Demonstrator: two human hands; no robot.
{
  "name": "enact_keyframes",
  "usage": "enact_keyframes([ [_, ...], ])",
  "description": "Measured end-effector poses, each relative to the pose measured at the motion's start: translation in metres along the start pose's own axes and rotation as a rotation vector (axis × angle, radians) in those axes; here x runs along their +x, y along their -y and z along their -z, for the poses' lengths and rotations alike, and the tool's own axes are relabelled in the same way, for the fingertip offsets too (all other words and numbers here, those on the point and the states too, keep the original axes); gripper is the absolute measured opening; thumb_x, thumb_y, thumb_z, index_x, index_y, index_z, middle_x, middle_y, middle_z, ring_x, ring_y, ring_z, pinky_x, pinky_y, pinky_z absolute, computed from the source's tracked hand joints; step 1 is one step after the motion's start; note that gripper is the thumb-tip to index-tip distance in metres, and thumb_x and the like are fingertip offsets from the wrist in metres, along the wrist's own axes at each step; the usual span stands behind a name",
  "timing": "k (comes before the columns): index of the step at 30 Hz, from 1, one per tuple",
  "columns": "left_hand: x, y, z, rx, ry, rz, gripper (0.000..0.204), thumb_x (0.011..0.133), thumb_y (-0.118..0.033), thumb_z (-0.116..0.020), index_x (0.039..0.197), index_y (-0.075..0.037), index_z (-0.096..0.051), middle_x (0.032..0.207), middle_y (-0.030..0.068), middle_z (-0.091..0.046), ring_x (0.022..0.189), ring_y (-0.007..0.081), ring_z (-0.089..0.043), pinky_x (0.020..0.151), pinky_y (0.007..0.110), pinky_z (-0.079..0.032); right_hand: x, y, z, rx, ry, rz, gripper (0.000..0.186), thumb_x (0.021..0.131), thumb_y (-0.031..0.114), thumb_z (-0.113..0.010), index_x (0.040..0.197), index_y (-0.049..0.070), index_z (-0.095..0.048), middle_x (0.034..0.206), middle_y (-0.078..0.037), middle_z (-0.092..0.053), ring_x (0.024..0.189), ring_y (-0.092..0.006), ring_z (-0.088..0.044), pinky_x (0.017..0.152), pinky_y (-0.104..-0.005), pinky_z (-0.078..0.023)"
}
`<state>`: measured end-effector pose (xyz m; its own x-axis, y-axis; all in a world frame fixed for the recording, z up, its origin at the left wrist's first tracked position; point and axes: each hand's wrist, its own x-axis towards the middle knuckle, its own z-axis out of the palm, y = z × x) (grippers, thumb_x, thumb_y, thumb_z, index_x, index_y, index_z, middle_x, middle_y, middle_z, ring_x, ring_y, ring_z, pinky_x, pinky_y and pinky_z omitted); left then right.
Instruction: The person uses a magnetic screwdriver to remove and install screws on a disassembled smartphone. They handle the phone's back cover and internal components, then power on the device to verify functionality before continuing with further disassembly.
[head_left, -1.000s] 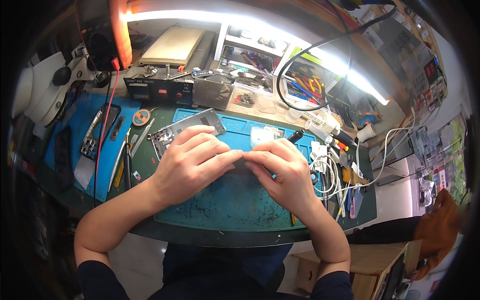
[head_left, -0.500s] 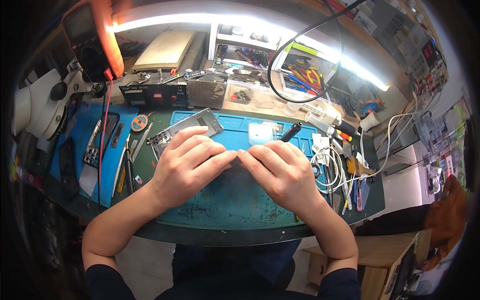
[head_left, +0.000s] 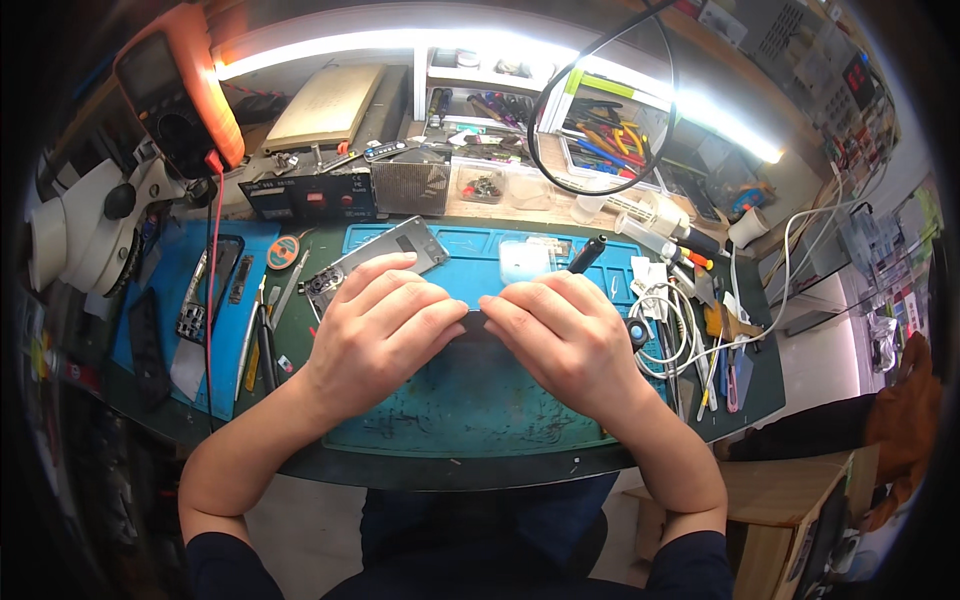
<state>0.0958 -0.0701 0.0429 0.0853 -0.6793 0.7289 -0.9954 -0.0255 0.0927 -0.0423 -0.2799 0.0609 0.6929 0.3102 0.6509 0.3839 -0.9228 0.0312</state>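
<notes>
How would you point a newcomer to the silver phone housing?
Find the blue-green work mat in the middle of the bench, then its far left corner, just beyond the left hand. The silver phone housing lies slanted there, partly hidden by that hand. Unlike the black phone frame farther left, it is a broad metallic plate with a dark rectangular patch toward its right end.

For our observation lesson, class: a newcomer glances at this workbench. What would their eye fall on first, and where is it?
Probably the left hand and right hand, close together at the centre above the blue mat. After that, likely the glaring light strip across the top and the orange-cased meter at upper left.
</notes>
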Motion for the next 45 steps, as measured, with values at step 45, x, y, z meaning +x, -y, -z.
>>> enact_keyframes([
  [45,0.006,0.005,-0.001,0.12,0.028,-0.081,0.031,0.087,-0.01,-0.086,0.117,-0.01,-0.08,0.103,0.0013,-0.076,0.095,0.0199,-0.073,0.11,0.047,-0.054,-0.015,-0.002,-0.016,0.07,-0.096,-0.171,0.031,0.089,0.014,-0.083,0.119,0.008,-0.077,0.106,-0.004,-0.072,0.099,-0.0246,-0.069,0.084,-0.0399,-0.055],
])
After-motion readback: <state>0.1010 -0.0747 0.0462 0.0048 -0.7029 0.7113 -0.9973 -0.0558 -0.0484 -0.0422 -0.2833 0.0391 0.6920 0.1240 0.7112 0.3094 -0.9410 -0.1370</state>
